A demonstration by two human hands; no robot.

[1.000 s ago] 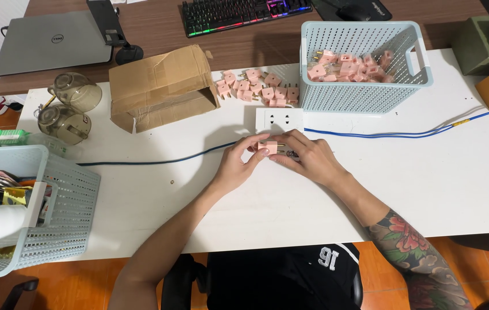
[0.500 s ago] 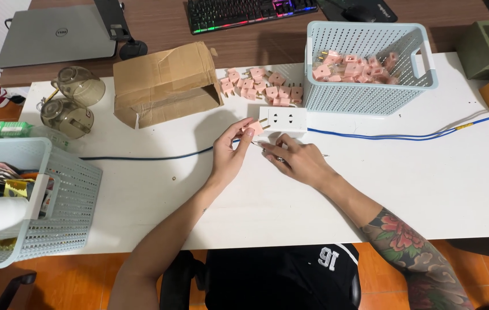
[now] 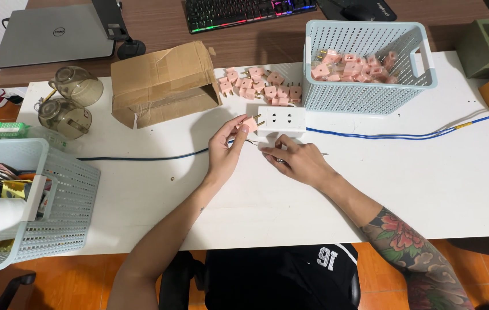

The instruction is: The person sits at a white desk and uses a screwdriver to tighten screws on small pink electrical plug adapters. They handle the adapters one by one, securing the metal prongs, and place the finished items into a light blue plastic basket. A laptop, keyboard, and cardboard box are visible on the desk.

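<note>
The pink plug [image 3: 250, 123] is a small, blocky adapter with two brass pins pointing toward 3 o'clock. It sits just left of the white socket block [image 3: 281, 119], pins close to the block's left end but not seated in it. The block is a flat white rectangle with two visible pairs of round holes on top, lying near the centre of the white table [image 3: 428, 183].

The left hand [image 3: 225, 150] pinches the plug between thumb and forefinger, the remaining fingers loosely curled beneath. The right hand [image 3: 297, 161] lies at 6 o'clock from the block, fingers half bent, fingertips touching the block's near edge. Whether it also grips the thin wire under it cannot be told.

A blue cable [image 3: 382, 136] leaves the block toward 3 o'clock; a darker blue cable [image 3: 141, 158] runs toward 9 o'clock.

At 12 o'clock from the block lies a loose heap of pink plugs [image 3: 259, 86]. At 1 o'clock stands a pale blue basket [image 3: 365, 97] holding more of them. A torn cardboard box [image 3: 161, 83] lies at 10 o'clock, two glass cups [image 3: 69, 100] beyond it. A second basket [image 3: 55, 212] stands at the table's left end.
</note>
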